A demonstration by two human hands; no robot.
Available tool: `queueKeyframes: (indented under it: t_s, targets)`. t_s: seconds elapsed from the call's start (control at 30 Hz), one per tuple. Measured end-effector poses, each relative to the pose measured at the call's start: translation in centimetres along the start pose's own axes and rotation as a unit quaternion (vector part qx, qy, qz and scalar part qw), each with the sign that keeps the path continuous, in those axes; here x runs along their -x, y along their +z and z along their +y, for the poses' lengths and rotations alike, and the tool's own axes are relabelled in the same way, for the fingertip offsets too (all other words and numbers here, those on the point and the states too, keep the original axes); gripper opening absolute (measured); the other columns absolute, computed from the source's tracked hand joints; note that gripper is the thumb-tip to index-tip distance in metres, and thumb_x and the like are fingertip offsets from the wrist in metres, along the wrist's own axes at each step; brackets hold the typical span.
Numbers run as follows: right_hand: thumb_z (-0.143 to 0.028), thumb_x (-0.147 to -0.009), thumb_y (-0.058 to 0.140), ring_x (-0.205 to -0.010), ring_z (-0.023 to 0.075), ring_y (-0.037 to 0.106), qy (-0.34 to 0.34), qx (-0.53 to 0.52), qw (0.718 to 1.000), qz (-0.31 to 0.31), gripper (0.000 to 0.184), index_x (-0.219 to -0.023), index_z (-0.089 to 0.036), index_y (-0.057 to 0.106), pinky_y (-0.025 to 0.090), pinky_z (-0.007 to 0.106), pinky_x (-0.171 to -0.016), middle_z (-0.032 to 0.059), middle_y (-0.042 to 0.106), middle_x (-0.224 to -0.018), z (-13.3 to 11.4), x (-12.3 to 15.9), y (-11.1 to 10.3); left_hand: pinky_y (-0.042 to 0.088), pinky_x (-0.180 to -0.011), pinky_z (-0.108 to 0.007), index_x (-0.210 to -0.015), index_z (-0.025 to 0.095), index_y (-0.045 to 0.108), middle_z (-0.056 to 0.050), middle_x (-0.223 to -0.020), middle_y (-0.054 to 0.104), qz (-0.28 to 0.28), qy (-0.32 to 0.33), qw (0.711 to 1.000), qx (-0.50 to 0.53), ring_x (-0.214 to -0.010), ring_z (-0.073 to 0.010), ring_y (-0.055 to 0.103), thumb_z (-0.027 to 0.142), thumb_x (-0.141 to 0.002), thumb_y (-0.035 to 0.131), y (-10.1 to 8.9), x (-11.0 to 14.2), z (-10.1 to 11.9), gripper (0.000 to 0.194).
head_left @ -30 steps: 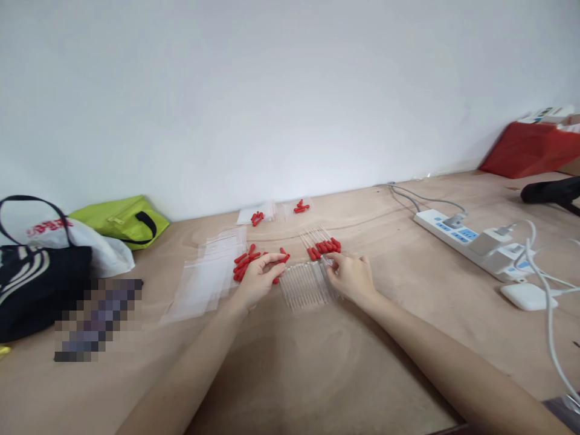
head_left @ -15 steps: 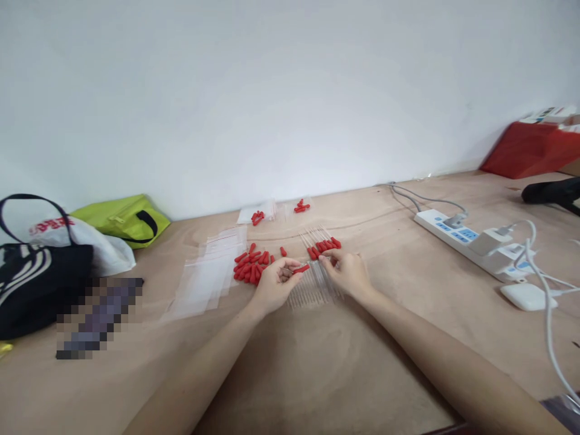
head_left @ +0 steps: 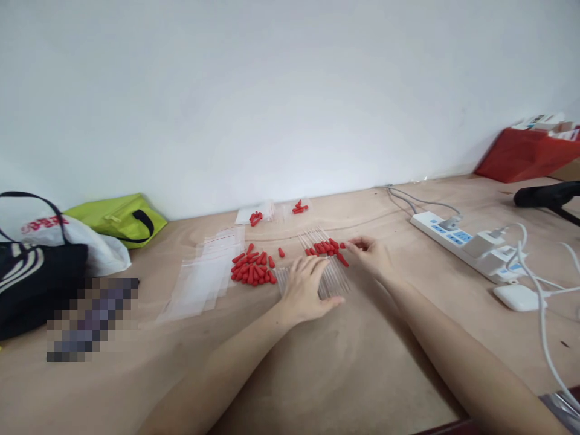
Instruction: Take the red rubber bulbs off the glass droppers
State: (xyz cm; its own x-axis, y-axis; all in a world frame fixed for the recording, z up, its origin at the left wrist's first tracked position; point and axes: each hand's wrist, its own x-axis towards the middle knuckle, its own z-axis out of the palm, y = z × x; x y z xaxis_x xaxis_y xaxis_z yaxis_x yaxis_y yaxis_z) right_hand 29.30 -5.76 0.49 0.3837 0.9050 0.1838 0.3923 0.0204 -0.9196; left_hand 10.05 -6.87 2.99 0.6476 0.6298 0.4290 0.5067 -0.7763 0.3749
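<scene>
My left hand lies open over a row of thin clear dropper tubes, its thumb apart from the fingers. The hand covers part of that row. To the right, my right hand is closed in a pinch on a small red rubber bulb. Just below its fingertips another red bulb rests slanted on the tubes. A second group of tubes lies behind, with a row of red bulbs at its near ends. Left of my left hand is a heap of loose red bulbs.
Overlapping clear zip bags lie left of the heap. Smaller bags with red bulbs sit near the wall. At right are a white power strip, cables and a white case. Bags, including a lime-green one, stand at left.
My left hand has moved right with a red bulb, then spread over the tubes without it. My right hand has shifted right, off the tubes. A slanted bulb now shows there.
</scene>
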Motion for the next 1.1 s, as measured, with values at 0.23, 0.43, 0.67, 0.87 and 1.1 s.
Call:
queueKeyframes:
  t_s: [0.23,0.43,0.67,0.87,1.1]
  targets:
    - [-0.042,-0.066,0.055,-0.060,0.0156,0.057,0.100,0.144,0.983,0.052,0.026,-0.073,-0.018,0.062,0.036,0.024,-0.051,0.0046,0.065,-0.067,1.9,-0.4,-0.4,0.012,-0.103,-0.054,-0.116,0.013,0.047,-0.015,-0.123,0.049,-0.111,0.033,0.990,-0.079,-0.121,-0.0283,0.036,0.046,-0.071,0.056,0.7,0.8,-0.1,0.057]
    - [-0.041,-0.069,0.052,-0.069,0.0167,0.059,0.134,0.247,0.959,0.026,0.022,-0.073,-0.022,0.064,0.035,0.025,-0.056,0.0012,0.066,-0.072,0.1,0.5,0.2,0.008,-0.105,-0.051,-0.114,0.017,0.049,-0.010,-0.123,0.050,-0.123,0.018,0.989,-0.081,-0.121,-0.0245,0.036,0.040,-0.077,0.050,-0.3,1.0,-0.1,0.044]
    - [-0.042,-0.072,0.048,-0.073,0.0177,0.059,0.134,0.269,0.954,-0.010,0.025,-0.075,-0.026,0.067,0.035,0.026,-0.060,0.0007,0.067,-0.074,-0.6,0.8,-0.3,0.034,-0.090,-0.042,-0.096,0.019,0.056,-0.005,-0.100,0.060,-0.024,-0.069,0.994,-0.084,-0.098,-0.0224,0.051,0.037,-0.074,0.054,-0.5,-1.3,-1.1,0.029]
    - [-0.042,-0.073,0.048,-0.071,0.0173,0.059,0.136,0.256,0.957,-0.009,0.026,-0.077,-0.025,0.067,0.034,0.025,-0.058,0.0015,0.067,-0.075,-0.4,0.6,-0.6,0.038,-0.081,-0.035,-0.088,0.017,0.056,-0.005,-0.091,0.058,-0.003,-0.066,0.990,-0.123,-0.092,-0.0215,0.051,0.030,-0.071,0.058,0.5,-5.6,-3.0,0.021]
    - [-0.045,-0.073,0.046,-0.069,0.0175,0.059,0.125,0.259,0.958,0.007,0.029,-0.078,-0.024,0.067,0.034,0.025,-0.056,0.0026,0.067,-0.074,0.0,0.4,-0.9,0.039,-0.075,-0.034,-0.074,0.017,0.057,-0.005,-0.081,0.059,-0.041,-0.038,0.984,-0.167,-0.084,-0.0213,0.054,0.031,-0.073,0.055,1.5,-7.6,-3.1,0.014]
